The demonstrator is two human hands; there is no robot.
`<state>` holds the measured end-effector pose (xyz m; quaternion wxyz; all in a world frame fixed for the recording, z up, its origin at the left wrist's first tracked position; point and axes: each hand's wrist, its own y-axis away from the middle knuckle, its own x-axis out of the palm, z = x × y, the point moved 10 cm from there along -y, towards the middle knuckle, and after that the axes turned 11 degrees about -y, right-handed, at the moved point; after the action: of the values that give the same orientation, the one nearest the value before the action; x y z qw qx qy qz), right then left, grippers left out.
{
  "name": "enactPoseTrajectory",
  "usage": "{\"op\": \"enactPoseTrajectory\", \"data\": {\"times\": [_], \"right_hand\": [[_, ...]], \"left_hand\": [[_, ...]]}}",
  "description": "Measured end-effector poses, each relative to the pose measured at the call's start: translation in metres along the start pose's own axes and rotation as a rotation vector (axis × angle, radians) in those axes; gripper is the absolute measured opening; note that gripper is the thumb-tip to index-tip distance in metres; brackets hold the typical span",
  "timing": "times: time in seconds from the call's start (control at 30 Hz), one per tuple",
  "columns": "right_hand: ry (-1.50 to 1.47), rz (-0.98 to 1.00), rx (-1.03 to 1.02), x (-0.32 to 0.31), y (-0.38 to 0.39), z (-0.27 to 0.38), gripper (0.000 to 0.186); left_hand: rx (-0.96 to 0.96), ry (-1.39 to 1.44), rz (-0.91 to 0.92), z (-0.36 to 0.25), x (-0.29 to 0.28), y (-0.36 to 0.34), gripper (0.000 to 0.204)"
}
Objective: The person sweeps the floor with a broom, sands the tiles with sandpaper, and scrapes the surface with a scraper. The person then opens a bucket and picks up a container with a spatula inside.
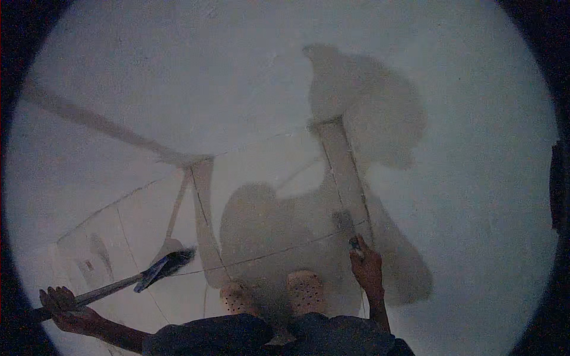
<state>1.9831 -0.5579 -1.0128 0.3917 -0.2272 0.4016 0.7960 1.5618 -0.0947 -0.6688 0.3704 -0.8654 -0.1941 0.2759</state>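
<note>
My left hand is closed round the long handle of a broom at the lower left. Its dark, bristly head, with a bluish edge, angles up to the right just above the floor or touching it; I cannot tell which. On the right, my right hand is closed round a small dark object with a pale glint, which juts out above the fingers. A grey rectangular patch lies just beyond it; whether that is a blade or a shadow is unclear in the dim light.
Pale tiled floor with dark joint lines runs below, meeting a plain pale wall along a slanting edge. My feet, in tan perforated clogs, stand near the lower middle. Large shadows of my body and arms fall across floor and wall.
</note>
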Motion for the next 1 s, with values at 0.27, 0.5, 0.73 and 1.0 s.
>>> {"op": "enactPoseTrajectory", "data": {"times": [0.27, 0.5, 0.73, 1.0], "right_hand": [[-0.082, -0.085, -0.220, 0.004, -0.128, 0.089, 0.045], [-0.126, -0.049, -0.120, 0.021, -0.036, 0.048, 0.047], [-0.032, -0.185, -0.341, 0.039, -0.078, 0.112, 0.046], [0.114, 0.116, -0.138, 0.085, -0.054, 0.114, 0.052]], "left_hand": [[0.007, -0.104, -0.025, 0.009, 0.001, -0.003, 0.059], [-0.122, 0.132, -0.104, 0.013, 0.002, 0.005, 0.042], [-0.208, 0.278, 0.055, 0.021, 0.002, 0.009, 0.049], [-0.171, 0.401, -0.061, 0.002, -0.029, 0.006, 0.022]]}}
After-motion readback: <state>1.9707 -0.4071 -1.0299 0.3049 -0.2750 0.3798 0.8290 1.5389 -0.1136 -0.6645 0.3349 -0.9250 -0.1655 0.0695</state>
